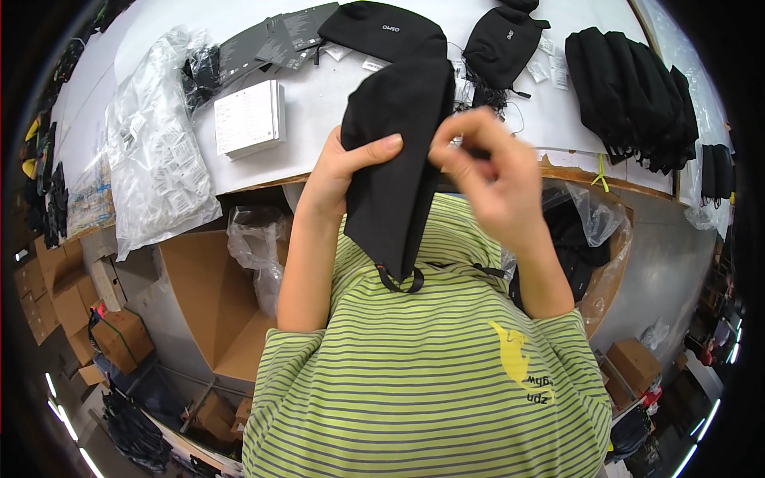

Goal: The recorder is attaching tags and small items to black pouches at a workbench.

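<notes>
My left hand (pixel 335 169) grips a black fabric pouch (pixel 394 119), its thumb lying across the front and the other fingers behind. The pouch hangs over the table's near edge in front of my body, with a black cord loop at its lower tip. My right hand (pixel 498 175) is at the pouch's right side, thumb and index finger pinched together by its edge. Motion blurs this hand, and what the pinch holds, if anything, is too small to make out. Two more black pouches, a wide one (pixel 386 30) and a narrower one (pixel 504 49), lie just beyond.
On the white table (pixel 319 151) are a stack of white cards (pixel 245 121), dark grey flat packets (pixel 275 41), a clear bag of small white packets (pixel 163 151) and piled black pouches (pixel 625 95). Below it stand an open cardboard box (pixel 211 299) and a box with black pouches (pixel 570 247).
</notes>
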Action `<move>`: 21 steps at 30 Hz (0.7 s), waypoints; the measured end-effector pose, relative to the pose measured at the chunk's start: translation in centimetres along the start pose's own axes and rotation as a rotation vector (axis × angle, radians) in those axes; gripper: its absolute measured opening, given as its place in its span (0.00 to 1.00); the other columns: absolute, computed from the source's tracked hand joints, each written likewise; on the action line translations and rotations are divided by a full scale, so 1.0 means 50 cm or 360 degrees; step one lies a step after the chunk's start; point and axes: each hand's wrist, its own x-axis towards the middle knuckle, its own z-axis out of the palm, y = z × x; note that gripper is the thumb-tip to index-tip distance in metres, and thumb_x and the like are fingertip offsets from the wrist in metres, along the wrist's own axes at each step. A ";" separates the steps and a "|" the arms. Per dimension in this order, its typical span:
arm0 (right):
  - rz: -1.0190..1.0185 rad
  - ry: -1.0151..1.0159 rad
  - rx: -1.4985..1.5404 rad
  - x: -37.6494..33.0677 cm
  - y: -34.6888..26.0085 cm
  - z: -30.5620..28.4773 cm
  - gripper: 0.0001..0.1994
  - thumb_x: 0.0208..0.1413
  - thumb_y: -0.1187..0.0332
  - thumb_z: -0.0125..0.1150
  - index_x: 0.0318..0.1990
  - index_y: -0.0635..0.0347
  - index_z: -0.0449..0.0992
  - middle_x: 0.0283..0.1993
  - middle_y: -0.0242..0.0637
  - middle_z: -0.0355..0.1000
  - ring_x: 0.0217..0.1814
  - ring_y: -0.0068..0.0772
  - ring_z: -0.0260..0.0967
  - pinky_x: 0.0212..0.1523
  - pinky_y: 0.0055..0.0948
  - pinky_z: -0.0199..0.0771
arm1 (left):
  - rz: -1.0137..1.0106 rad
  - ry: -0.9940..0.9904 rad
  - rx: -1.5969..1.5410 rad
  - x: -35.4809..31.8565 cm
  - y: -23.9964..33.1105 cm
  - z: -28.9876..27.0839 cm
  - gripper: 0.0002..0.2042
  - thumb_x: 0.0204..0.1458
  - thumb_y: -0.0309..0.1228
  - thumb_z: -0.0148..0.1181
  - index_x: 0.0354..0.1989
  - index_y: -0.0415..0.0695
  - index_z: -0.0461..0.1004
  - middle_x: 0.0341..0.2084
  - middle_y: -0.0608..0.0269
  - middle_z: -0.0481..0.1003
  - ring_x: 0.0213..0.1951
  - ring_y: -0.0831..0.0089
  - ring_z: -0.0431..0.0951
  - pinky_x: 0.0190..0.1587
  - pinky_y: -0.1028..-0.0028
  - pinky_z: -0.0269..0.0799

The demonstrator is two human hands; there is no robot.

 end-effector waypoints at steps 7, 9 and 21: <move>-0.0008 -0.0450 0.0112 -0.029 0.000 0.031 0.05 0.53 0.69 0.60 0.31 0.60 0.73 0.20 0.32 0.68 0.17 0.25 0.63 0.20 0.24 0.61 | -0.0090 0.0135 -0.0518 0.031 -0.015 -0.032 0.16 0.54 0.32 0.56 0.48 0.34 0.70 0.36 0.54 0.77 0.35 0.71 0.80 0.39 0.74 0.78; 0.0077 -0.0733 0.0085 -0.049 -0.011 0.035 0.04 0.52 0.73 0.60 0.32 0.63 0.72 0.26 0.31 0.70 0.23 0.22 0.63 0.22 0.22 0.63 | -0.0034 -0.0074 -0.0630 0.041 -0.004 -0.063 0.13 0.58 0.33 0.52 0.44 0.36 0.73 0.31 0.51 0.78 0.32 0.69 0.81 0.31 0.74 0.80; 0.0000 0.0340 0.0069 0.025 0.025 0.012 0.04 0.55 0.73 0.59 0.33 0.62 0.72 0.18 0.23 0.60 0.17 0.09 0.45 0.18 0.15 0.44 | -0.0152 -0.0116 0.0008 0.004 -0.001 -0.021 0.23 0.44 0.27 0.67 0.49 0.33 0.69 0.37 0.58 0.76 0.35 0.73 0.78 0.40 0.77 0.74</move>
